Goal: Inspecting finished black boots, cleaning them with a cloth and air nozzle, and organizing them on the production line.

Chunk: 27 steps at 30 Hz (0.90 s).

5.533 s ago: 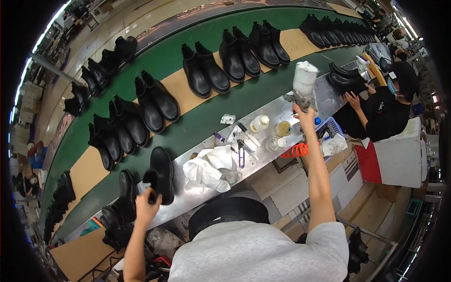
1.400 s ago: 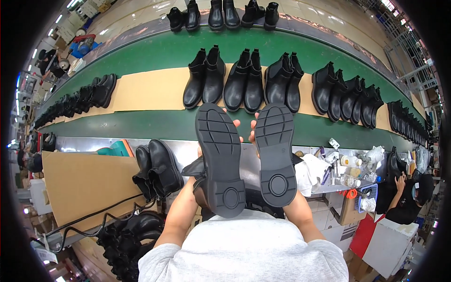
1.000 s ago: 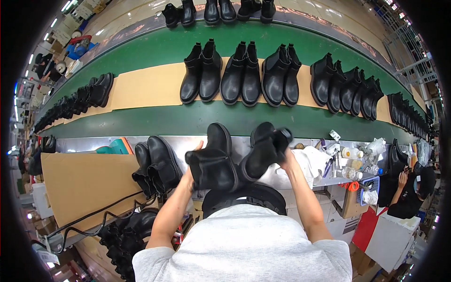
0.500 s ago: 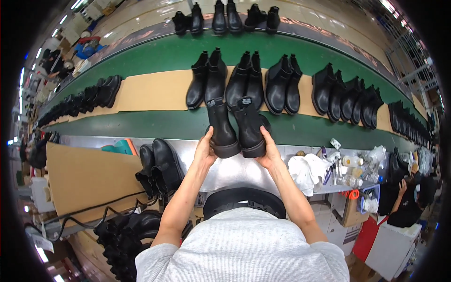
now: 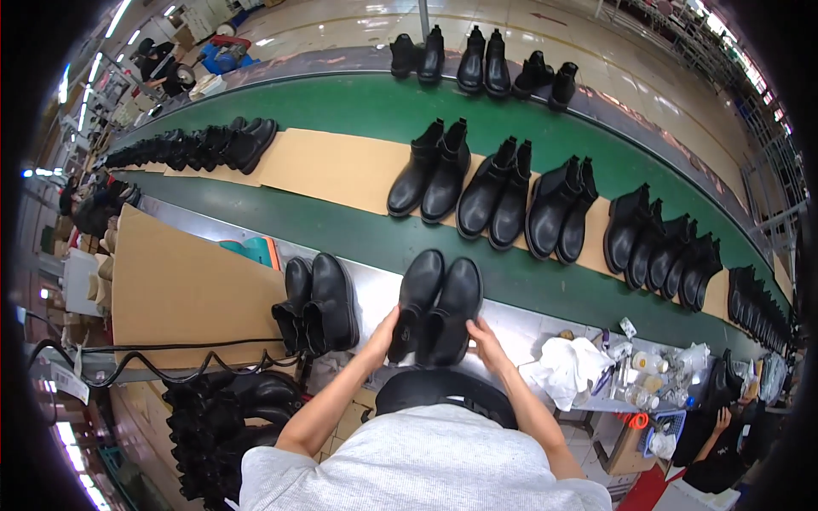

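A white cloth lies near small bottles, brown cardboard beside a teal object.

Shirt, pale grey, fine-ribbed; sleeves, short, matching; waist garment, black; fingers, bare.

central boots: 2 | boots beside cardboard: 2 | ledge boots: 6 | cloth: 1

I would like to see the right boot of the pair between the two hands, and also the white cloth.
Right boot (image 5: 457, 296): head view, on its black upper.
White cloth (image 5: 566, 371): head view, middle of its crumpled surface.
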Each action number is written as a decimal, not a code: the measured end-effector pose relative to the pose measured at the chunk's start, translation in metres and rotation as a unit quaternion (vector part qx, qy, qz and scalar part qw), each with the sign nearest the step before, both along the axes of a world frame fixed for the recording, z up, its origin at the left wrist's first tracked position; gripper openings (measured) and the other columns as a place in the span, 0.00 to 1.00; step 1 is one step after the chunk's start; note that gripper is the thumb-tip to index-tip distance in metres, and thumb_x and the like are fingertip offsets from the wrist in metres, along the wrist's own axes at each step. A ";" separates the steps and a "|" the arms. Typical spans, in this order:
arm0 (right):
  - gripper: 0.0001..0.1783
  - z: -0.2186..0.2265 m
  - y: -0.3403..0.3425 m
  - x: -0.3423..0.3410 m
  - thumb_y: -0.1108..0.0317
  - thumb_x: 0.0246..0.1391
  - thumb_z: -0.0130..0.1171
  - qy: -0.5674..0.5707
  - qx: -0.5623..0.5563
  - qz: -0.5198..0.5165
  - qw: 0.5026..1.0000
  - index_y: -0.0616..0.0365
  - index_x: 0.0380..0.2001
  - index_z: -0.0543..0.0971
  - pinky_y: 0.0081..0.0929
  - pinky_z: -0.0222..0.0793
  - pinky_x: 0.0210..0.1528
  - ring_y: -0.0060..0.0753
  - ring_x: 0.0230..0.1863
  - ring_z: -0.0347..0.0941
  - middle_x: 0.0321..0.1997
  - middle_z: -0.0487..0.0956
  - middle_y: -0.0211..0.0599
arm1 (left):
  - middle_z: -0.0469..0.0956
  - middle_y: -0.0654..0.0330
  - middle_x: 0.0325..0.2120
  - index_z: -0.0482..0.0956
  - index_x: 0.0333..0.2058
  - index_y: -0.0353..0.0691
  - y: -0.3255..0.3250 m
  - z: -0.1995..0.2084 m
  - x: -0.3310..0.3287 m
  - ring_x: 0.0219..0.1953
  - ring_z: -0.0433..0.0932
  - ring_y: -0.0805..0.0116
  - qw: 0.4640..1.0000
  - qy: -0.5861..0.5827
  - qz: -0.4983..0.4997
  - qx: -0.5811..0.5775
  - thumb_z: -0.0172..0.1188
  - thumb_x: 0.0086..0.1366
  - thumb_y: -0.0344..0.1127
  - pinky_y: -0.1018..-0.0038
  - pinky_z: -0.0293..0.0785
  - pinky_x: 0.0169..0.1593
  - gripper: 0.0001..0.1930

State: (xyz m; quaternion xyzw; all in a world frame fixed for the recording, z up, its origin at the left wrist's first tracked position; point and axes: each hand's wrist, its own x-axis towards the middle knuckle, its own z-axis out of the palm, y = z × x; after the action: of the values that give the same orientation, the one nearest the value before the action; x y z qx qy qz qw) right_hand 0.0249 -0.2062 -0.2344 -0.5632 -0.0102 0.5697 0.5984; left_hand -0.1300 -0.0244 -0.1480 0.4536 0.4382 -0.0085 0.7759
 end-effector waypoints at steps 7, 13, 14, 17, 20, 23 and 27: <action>0.34 0.004 0.004 -0.002 0.40 0.55 0.47 0.063 -0.001 0.052 0.997 0.55 0.54 0.61 0.35 0.65 0.44 0.27 0.46 0.68 0.47 0.72 0.33 | 0.73 0.42 0.32 0.69 0.42 0.26 -0.058 0.062 -0.003 0.33 0.74 0.45 0.809 0.075 -0.192 0.550 0.61 0.51 0.36 0.61 0.72 0.38 0.22; 0.26 0.025 0.026 -0.010 0.47 0.56 0.50 -0.029 -0.050 0.111 0.992 0.54 0.50 0.65 0.30 0.65 0.44 0.23 0.41 0.69 0.44 0.73 0.28 | 0.75 0.39 0.27 0.74 0.28 0.28 -0.004 0.040 0.031 0.31 0.75 0.41 0.780 0.198 -0.194 0.560 0.60 0.49 0.34 0.55 0.71 0.35 0.13; 0.25 0.028 0.027 -0.014 0.49 0.56 0.50 -0.011 -0.033 0.101 0.994 0.54 0.50 0.65 0.29 0.65 0.44 0.23 0.41 0.68 0.45 0.72 0.28 | 0.75 0.40 0.25 0.75 0.25 0.30 0.008 0.040 0.028 0.31 0.75 0.42 0.789 0.210 -0.189 0.546 0.60 0.48 0.34 0.56 0.71 0.36 0.11; 0.27 0.056 0.042 -0.014 0.55 0.57 0.51 0.061 0.074 0.110 0.989 0.57 0.56 0.62 0.34 0.65 0.51 0.31 0.53 0.65 0.55 0.66 0.36 | 0.74 0.42 0.20 0.74 0.19 0.32 0.061 0.059 0.026 0.29 0.75 0.43 0.782 0.203 -0.130 0.574 0.59 0.47 0.33 0.56 0.71 0.35 0.09; 0.28 0.088 0.069 0.006 0.59 0.57 0.52 0.020 0.171 0.126 0.977 0.59 0.57 0.61 0.34 0.64 0.53 0.37 0.57 0.63 0.56 0.67 0.43 | 0.74 0.43 0.21 0.74 0.20 0.33 0.119 0.108 0.039 0.29 0.74 0.41 0.743 0.196 -0.098 0.632 0.57 0.48 0.30 0.55 0.72 0.34 0.06; 0.29 0.075 0.073 0.038 0.59 0.54 0.55 -0.059 0.112 0.108 0.986 0.61 0.55 0.63 0.34 0.64 0.53 0.42 0.55 0.66 0.54 0.70 0.48 | 0.73 0.43 0.22 0.73 0.19 0.33 0.207 0.115 0.053 0.29 0.73 0.40 0.702 0.164 -0.002 0.693 0.56 0.47 0.28 0.53 0.70 0.33 0.04; 0.40 0.025 0.012 0.063 0.55 0.41 0.65 -0.596 -0.210 0.235 0.739 0.59 0.56 0.63 0.47 0.59 0.56 0.52 0.61 0.57 0.59 0.62 0.52 | 0.74 0.43 0.25 0.74 0.24 0.35 0.342 0.113 0.092 0.31 0.74 0.41 0.615 0.224 0.043 0.755 0.52 0.49 0.28 0.52 0.70 0.36 0.04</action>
State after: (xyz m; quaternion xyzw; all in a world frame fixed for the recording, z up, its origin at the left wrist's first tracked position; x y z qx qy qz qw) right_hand 0.0882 -0.1946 -0.2092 -0.8786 -0.3770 0.2282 0.1837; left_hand -0.0383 0.3176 -0.0353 0.8439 0.4695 0.2569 0.0369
